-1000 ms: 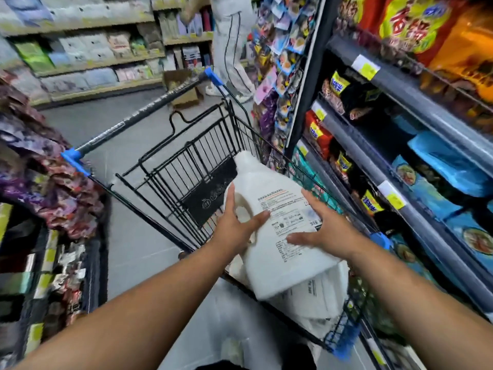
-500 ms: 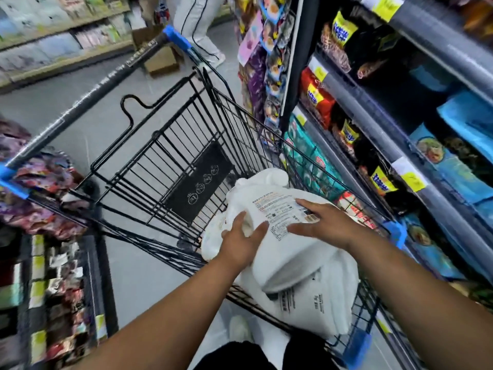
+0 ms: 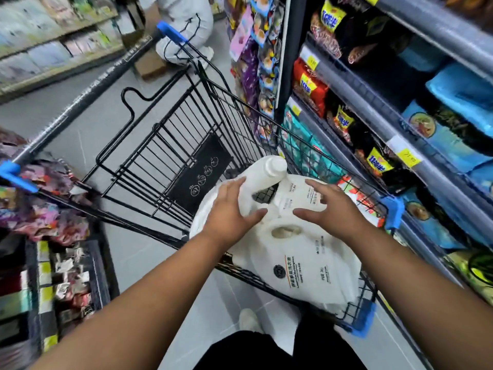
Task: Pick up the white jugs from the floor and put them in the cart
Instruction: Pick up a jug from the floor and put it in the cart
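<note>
Several white jugs lie piled in the near end of the black wire cart (image 3: 170,134). The top jug (image 3: 293,193) lies on its side, its cap pointing away from me. My left hand (image 3: 229,212) rests on this jug's shoulder by the neck, fingers fairly straight. My right hand (image 3: 333,209) lies spread over its labelled side, fingers slightly bent and not wrapped round it. A second jug (image 3: 301,265) with a printed label lies underneath, nearer to me. Part of another white jug (image 3: 202,220) shows to the left of my left wrist.
Snack shelves (image 3: 400,116) run close along the cart's right side. A rack of packets (image 3: 48,209) stands on the left. At the aisle's far end a person in white trousers (image 3: 184,25) crouches beside a cardboard box (image 3: 150,65). Grey floor shows left of the cart.
The jug went down from above the cart onto the pile and now lies flat. Both hands have loosened on it. The view has tilted further down.
</note>
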Demonstrator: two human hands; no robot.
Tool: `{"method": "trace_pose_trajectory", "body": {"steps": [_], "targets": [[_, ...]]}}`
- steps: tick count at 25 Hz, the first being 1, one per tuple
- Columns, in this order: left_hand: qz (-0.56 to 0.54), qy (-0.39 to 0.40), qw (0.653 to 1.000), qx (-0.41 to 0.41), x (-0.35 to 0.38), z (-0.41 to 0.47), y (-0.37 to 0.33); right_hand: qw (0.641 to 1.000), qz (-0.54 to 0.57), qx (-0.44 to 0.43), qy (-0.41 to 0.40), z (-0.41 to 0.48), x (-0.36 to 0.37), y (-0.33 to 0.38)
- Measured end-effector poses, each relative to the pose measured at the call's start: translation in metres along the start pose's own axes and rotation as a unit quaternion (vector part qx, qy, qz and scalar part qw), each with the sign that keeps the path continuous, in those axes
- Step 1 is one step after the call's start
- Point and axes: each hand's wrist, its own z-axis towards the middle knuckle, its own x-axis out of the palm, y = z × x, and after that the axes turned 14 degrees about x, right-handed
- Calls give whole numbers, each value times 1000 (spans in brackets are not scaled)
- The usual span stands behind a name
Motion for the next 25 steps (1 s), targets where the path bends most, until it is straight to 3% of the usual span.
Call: {"method": "trace_pose_trajectory", "body": {"steps": [7, 15, 25], "targets": [[-30, 106, 974, 196, 10, -10, -93, 988, 56, 16, -141, -93, -51, -38], [-125, 179, 906, 362, 73, -65, -255, 945, 123, 72, -295, -263, -142, -137], [-98, 304, 795, 516, 232, -282, -472, 851, 193, 148, -464, -548, -178, -348]]}}
